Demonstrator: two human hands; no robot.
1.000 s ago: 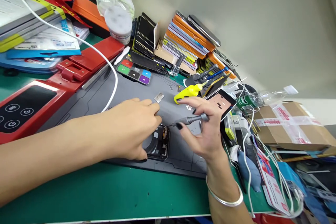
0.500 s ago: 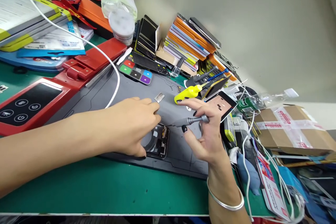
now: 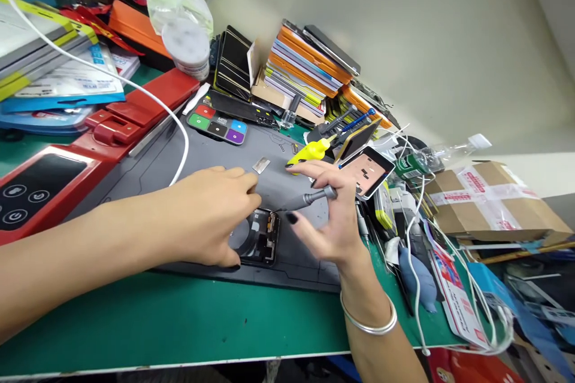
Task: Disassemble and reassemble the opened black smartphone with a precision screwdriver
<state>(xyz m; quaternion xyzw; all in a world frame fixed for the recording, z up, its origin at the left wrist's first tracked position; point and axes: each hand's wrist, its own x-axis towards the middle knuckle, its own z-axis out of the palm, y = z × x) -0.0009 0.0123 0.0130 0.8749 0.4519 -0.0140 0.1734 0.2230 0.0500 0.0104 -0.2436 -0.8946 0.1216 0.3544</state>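
Observation:
An opened phone [image 3: 263,236] lies on the grey mat [image 3: 291,275], its inner parts showing. Arched over its left end, my left hand [image 3: 220,215] grips the phone by the edges, its thumb on the near side and its other fingers partly hidden. My right hand [image 3: 335,206] holds a grey screwdriver [image 3: 309,197] between thumb and fingers, its thin tip pointing left to the phone's upper right corner. Whether the tip touches the phone cannot be made out. Beyond the hands, a small metal plate [image 3: 261,165] rests on the mat.
A red device [image 3: 103,131] and white cable [image 3: 157,99] are at the left. Behind the hands are a coloured tray [image 3: 218,127] and yellow bottle [image 3: 309,152]. A pink-screened device [image 3: 368,172], blue blower [image 3: 417,275] and taped carton [image 3: 494,197] stand right.
The camera view has shifted, moving most things leftward in the picture. My right hand and the screwdriver have moved slightly closer to the phone. My left hand keeps its place on the phone.

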